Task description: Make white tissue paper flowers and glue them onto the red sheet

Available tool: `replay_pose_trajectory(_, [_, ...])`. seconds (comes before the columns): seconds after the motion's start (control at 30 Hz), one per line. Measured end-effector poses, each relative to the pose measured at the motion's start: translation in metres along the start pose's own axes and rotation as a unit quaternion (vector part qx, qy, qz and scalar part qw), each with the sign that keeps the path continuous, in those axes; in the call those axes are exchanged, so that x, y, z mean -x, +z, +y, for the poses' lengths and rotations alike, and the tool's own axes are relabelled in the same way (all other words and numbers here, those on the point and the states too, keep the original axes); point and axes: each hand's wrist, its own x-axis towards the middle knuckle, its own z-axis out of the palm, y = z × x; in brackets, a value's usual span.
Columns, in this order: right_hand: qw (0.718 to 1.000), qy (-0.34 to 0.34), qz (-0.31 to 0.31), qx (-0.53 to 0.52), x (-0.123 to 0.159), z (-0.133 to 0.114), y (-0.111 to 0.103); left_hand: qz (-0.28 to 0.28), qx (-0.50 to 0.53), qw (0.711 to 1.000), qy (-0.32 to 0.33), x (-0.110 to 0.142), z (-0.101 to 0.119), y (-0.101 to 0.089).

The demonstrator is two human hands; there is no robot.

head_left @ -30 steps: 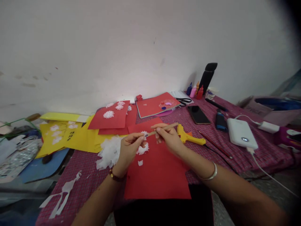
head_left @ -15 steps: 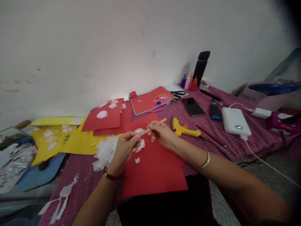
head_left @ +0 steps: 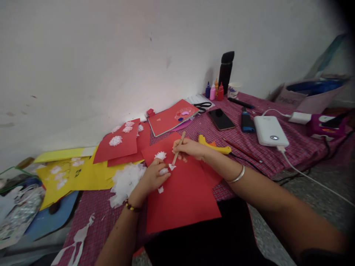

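My right hand point(head_left: 188, 148) grips a flat wooden stick point(head_left: 179, 147), tilted with its lower end at a small white paper scrap point(head_left: 172, 167) on the red sheet point(head_left: 183, 199). My left hand point(head_left: 155, 175) lies with its fingers apart over the sheet's left part, partly covering a white paper tuft point(head_left: 163, 171). A fluffy white paper flower point(head_left: 160, 156) sits just above its fingers, and another small scrap point(head_left: 160, 190) lies below them. To the left of my left hand is a pile of white tissue paper point(head_left: 126, 183).
Red cards with white paper flowers point(head_left: 122, 142) and yellow sheets point(head_left: 100, 171) lie at the left. On the right are a yellow glue gun point(head_left: 215, 146), a red pencil point(head_left: 241, 149), a phone point(head_left: 221, 119) and a white power bank point(head_left: 271, 131). Paint bottles point(head_left: 212, 92) stand near a black flask point(head_left: 226, 70).
My left hand has let go of the stick and lowered onto the sheet. My right hand has turned the stick steeper, its tip now down at a white scrap. The view has shifted slightly.
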Motion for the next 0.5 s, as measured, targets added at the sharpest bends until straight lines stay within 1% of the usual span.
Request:
replay_pose_trajectory(0.13, [0.998, 0.004, 0.002, 0.062, -0.004, 0.008, 0.003, -0.002, 0.018, 1.0, -0.018, -0.002, 0.001, 0.004])
replay_pose_trajectory(0.33, [0.995, 0.013, -0.003, 0.096, -0.006, 0.016, 0.01, -0.016, 0.047, 0.998, -0.05, -0.003, -0.006, -0.001])
replay_pose_trajectory(0.5, [0.993, -0.003, -0.001, 0.121, -0.006, 0.018, 0.016, -0.016, 0.065, 0.996, -0.057, -0.002, -0.01, 0.0])
